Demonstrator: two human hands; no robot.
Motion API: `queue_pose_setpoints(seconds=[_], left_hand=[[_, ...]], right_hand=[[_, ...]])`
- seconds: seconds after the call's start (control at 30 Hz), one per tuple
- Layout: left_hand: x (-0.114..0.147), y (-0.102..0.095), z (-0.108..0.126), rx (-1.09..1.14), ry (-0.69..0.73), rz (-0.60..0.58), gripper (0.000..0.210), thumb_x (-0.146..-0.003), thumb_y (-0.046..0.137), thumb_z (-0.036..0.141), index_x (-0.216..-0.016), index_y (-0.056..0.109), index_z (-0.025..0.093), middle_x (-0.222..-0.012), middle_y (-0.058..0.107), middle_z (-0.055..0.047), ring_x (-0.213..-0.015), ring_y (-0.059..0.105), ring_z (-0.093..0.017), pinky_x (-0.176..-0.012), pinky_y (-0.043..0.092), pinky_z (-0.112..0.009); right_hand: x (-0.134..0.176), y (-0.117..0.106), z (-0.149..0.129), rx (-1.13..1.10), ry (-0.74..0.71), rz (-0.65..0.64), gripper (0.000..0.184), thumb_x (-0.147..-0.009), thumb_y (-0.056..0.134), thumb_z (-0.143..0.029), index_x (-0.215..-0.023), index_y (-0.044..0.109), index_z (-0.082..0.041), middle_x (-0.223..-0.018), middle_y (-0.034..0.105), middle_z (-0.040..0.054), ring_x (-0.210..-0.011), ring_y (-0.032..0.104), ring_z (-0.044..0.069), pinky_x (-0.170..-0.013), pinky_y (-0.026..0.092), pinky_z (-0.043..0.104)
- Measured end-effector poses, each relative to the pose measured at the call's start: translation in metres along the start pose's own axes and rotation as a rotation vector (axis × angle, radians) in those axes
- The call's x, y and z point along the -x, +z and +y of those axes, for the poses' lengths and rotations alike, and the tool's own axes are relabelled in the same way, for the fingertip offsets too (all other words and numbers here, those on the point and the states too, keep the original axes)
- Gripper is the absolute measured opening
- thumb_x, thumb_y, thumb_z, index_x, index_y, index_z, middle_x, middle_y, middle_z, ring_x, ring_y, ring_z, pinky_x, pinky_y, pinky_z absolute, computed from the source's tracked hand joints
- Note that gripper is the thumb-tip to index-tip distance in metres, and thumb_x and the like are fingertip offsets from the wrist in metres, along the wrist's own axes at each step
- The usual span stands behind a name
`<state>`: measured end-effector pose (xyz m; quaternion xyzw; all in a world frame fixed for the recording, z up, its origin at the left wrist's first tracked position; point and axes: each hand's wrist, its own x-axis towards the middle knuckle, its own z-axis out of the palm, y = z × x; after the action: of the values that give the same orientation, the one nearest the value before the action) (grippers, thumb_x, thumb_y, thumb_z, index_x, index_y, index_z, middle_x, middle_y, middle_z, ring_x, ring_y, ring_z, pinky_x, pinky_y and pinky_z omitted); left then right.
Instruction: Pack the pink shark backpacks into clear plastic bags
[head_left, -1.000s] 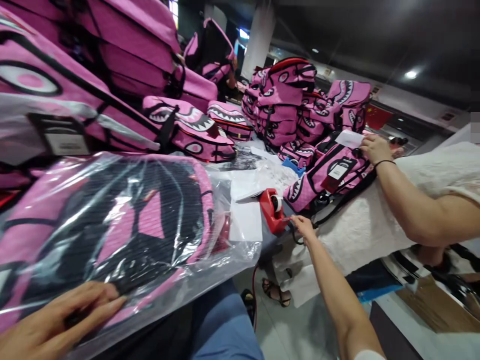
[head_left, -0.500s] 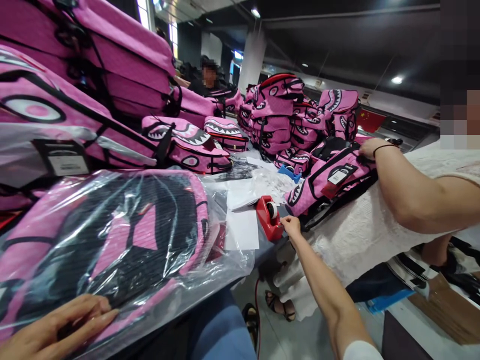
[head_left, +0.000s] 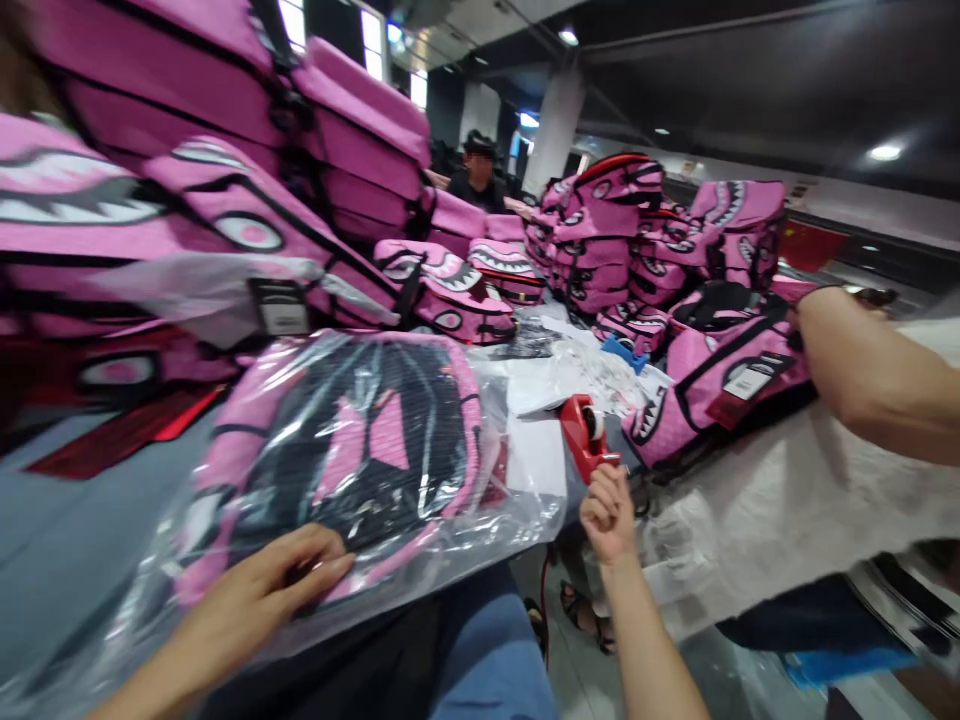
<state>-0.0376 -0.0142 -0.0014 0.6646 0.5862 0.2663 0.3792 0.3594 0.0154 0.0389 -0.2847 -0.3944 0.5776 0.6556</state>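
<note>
A pink and black backpack (head_left: 386, 430) lies inside a clear plastic bag (head_left: 517, 520) on the table in front of me. My left hand (head_left: 300, 570) rests on its near edge, fingers bent and thumb pressing, with the plastic gripped between them. To the right stands a red tape dispenser (head_left: 579, 440) with a roll of clear tape (head_left: 594, 424). My right hand (head_left: 609, 508) is closed in a pinch right at the dispenser's cutter end; the thin tape at the fingertips is hard to make out. White paper (head_left: 536, 455) lies between bag and dispenser.
Large pink bags (head_left: 360, 130) are piled along the left and back. At right, a co-worker's arm (head_left: 874, 370) reaches over a pink shark-print backpack (head_left: 694, 385). Another stack of backpacks (head_left: 592, 240) stands farther back. A red strip (head_left: 127, 435) lies at the left.
My view has swung left, so things appear farther right. My right hand has turned and closed more tightly beside the dispenser's cutter. My left hand stays on the bag's near edge.
</note>
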Motion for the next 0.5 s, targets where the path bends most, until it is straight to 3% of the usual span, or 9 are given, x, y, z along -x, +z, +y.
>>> queue_pose_setpoints(seconds=[0.07, 0.1, 0.23, 0.33, 0.43, 0.5], left_hand=[[0.002, -0.002, 0.016, 0.045, 0.016, -0.009, 0.058, -0.075, 0.045, 0.080, -0.063, 0.055, 0.024, -0.069, 0.058, 0.000, -0.068, 0.053, -0.020, -0.065, 0.044, -0.029], [0.002, -0.003, 0.020, 0.055, 0.023, -0.007, 0.055, -0.077, 0.046, 0.076, -0.063, 0.055, 0.024, -0.070, 0.058, 0.000, -0.069, 0.053, -0.019, -0.065, 0.044, -0.029], [0.004, -0.004, 0.022, 0.013, 0.039, 0.027, 0.044, -0.081, 0.047, 0.063, -0.066, 0.055, 0.023, -0.074, 0.060, 0.000, -0.073, 0.055, -0.019, -0.068, 0.043, -0.030], [0.005, -0.003, 0.020, -0.013, 0.045, 0.025, 0.041, -0.083, 0.046, 0.060, -0.067, 0.055, 0.023, -0.078, 0.061, 0.000, -0.078, 0.057, -0.021, -0.072, 0.042, -0.031], [0.005, -0.002, 0.020, -0.018, 0.035, 0.017, 0.038, -0.083, 0.044, 0.057, -0.068, 0.053, 0.023, -0.078, 0.061, -0.001, -0.079, 0.058, -0.021, -0.073, 0.042, -0.032], [0.005, -0.002, 0.021, -0.029, 0.034, 0.015, 0.037, -0.083, 0.044, 0.056, -0.068, 0.052, 0.024, -0.078, 0.061, -0.001, -0.079, 0.057, -0.021, -0.073, 0.041, -0.032]], right_hand=[[-0.001, 0.032, -0.018, -0.131, 0.028, -0.208, 0.044, -0.097, 0.064, -0.050, -0.073, 0.037, -0.024, -0.055, 0.019, -0.0133, -0.042, 0.005, 0.006, -0.036, 0.012, 0.015], [-0.005, 0.050, -0.025, -0.086, 0.081, -0.345, 0.043, -0.095, 0.066, -0.049, -0.073, 0.040, -0.023, -0.055, 0.024, -0.0131, -0.041, 0.010, 0.006, -0.037, 0.016, 0.016], [-0.034, 0.132, -0.025, 0.655, 0.296, -1.069, 0.041, -0.087, 0.075, -0.052, -0.074, 0.054, -0.019, -0.062, 0.047, -0.0068, -0.053, 0.038, 0.007, -0.051, 0.032, 0.020], [-0.056, 0.181, 0.003, 1.223, 0.156, -1.471, 0.031, -0.096, 0.065, -0.045, -0.080, 0.061, -0.019, -0.065, 0.053, -0.0061, -0.059, 0.044, 0.008, -0.056, 0.030, 0.021], [-0.073, 0.202, 0.033, 1.722, -0.040, -1.593, 0.018, -0.096, 0.069, -0.036, -0.084, 0.065, -0.023, -0.067, 0.061, -0.0054, -0.063, 0.053, 0.011, -0.056, 0.025, 0.024], [-0.082, 0.203, 0.044, 1.926, -0.077, -1.541, 0.022, -0.090, 0.075, -0.044, -0.094, 0.067, -0.024, -0.074, 0.068, -0.0031, -0.068, 0.061, 0.015, -0.057, 0.026, 0.024]])
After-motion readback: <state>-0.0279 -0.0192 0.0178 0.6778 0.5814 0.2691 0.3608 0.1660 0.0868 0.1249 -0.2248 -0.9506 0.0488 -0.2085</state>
